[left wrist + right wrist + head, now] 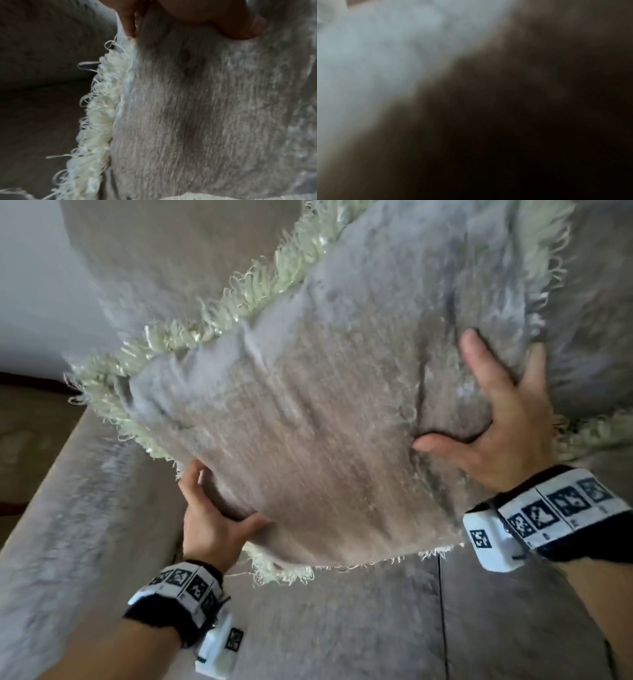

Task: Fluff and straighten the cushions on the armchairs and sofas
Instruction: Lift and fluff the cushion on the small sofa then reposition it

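Cushion (pixel 308 422) fills most of our head view: a large square of grey-beige plush, edged all round with a pale cream fringe (pixel 239 299). We hold it tilted over the sofa (pixel 359 628), its top corner toward one o'clock and its bottom corner toward six o'clock, with the seat showing under its lower edge.

Our left hand (pixel 209 518) grips the cushion's lower left edge, at about seven o'clock in the head view. The thumb lies across the front face and the fingers (pixel 191 474) curl round behind the edge, so the hand is closed on the cushion. In the left wrist view, the thumb (pixel 231 20) presses into the plush at twelve o'clock, and the fringe (pixel 96 121) runs down from eleven o'clock toward seven o'clock, loose loops sticking out.

Our right hand (pixel 503 426) lies on the front of the cushion near its right side, at about three o'clock. Its fingers are spread and fairly straight, pressing flat into the plush and denting it; the thumb points toward nine o'clock. It presses rather than grips.

Each wrist carries a black band with white marker tiles and a small white camera block.

The right wrist view is a blur of pale grey and dark brown; we cannot tell anything from it.

The sofa is grey-beige plush too, with an arm (pixel 51 525) at eight o'clock and a seam between its seat pads at five o'clock.
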Demonstrator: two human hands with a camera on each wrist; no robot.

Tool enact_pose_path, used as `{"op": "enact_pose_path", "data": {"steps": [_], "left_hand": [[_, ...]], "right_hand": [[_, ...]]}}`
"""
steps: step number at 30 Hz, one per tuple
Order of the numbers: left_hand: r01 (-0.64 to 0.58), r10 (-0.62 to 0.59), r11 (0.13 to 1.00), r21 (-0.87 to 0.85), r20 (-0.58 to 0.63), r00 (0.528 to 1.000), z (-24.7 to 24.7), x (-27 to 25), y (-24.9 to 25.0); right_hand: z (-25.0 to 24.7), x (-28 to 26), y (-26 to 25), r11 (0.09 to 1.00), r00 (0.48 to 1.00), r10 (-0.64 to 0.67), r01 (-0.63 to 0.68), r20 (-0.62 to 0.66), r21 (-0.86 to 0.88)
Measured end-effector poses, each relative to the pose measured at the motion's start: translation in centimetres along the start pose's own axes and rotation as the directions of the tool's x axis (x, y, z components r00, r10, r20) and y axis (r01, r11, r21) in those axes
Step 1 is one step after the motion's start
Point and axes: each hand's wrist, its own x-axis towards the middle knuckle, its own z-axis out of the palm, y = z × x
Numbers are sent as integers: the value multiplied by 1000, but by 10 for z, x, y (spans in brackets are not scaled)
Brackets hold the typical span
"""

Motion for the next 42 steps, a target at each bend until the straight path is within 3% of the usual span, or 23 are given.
{"op": "enact_pose_path", "data": {"steps": [2,8,16,20,26,30,34,36,39,42], "left_hand": [[88,-88,996,16,-4,996,16,-3,-5],[183,-182,982,44,-12,983,51,8,-21],[226,-227,973,56,9,974,58,23,-33],[178,-178,984,0,-3,984,35,19,-22],[67,-71,997,-30,-166,984,-32,6,37],[82,-82,997,-9,-260,962,-105,-5,96],[6,23,993,119,-241,970,-187,-30,160],[16,31,971,237,-196,980,-245,-55,186],[101,-72,907,410,-87,994,-334,-98,199],[180,-197,796,579,-33,980,-419,-152,206]], "right_hand": [[-14,23,-7,992,994,-94,98,54,-83],[-4,47,-2,975,979,-103,135,176,-176],[26,34,20,971,989,-112,129,96,-201],[12,32,13,975,992,-102,113,69,-191],[-27,21,-23,945,996,-87,89,21,-314],[-50,31,-81,937,972,-190,222,141,-269],[-64,62,-165,939,876,-183,290,446,-186],[-70,80,-229,905,777,-226,391,588,-169],[-72,96,-327,840,626,-321,535,711,-92],[-70,94,-423,792,516,-429,610,741,35]]}}
